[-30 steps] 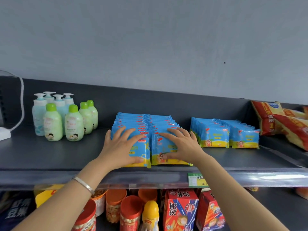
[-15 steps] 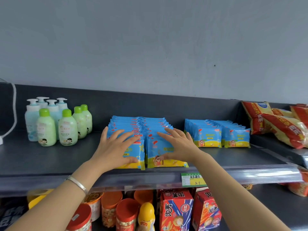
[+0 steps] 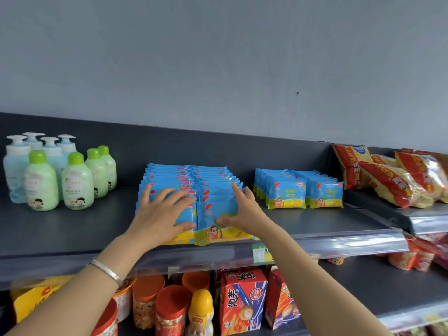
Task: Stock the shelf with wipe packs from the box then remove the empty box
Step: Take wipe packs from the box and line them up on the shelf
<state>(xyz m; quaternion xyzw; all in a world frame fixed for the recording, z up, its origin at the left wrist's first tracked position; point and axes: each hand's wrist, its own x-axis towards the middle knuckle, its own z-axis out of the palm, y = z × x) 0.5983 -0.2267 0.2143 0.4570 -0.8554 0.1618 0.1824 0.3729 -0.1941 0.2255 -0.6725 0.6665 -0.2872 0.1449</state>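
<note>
View from a head camera looking at a dark grey shop shelf (image 3: 60,229) against a plain grey wall. In the middle of the shelf, at its near edge, blue and yellow wipe packs (image 3: 189,180) stand upright in two rows side by side, running from the front lip toward the back panel.

Both of the person's bare hands are on these rows. The left hand (image 3: 160,214), with a silver bangle (image 3: 106,271) on its wrist, lies flat with fingers spread and straight against the front of the left row, gripping nothing. The right hand (image 3: 244,214) is also uncurled: its fingers reach straight over the top right edge of the right row, and its thumb presses on the face of the nearest pack.

Just to the right stands a second, shorter block of wipe packs (image 3: 298,190), also two rows wide, apart from the first. Far right, on a neighbouring shelf section, lie red and yellow snack bags (image 3: 388,183). At the far left stand pale blue pump bottles (image 3: 15,166) with green-capped lotion bottles (image 3: 77,183) in front of and beside them.

A green and white price label (image 3: 260,254) sits in the clear strip on the shelf's front edge. On the shelf below stand orange-lidded jars (image 3: 172,309), a yellow-capped bottle (image 3: 201,309) and red cartons (image 3: 242,301) with printed characters.
</note>
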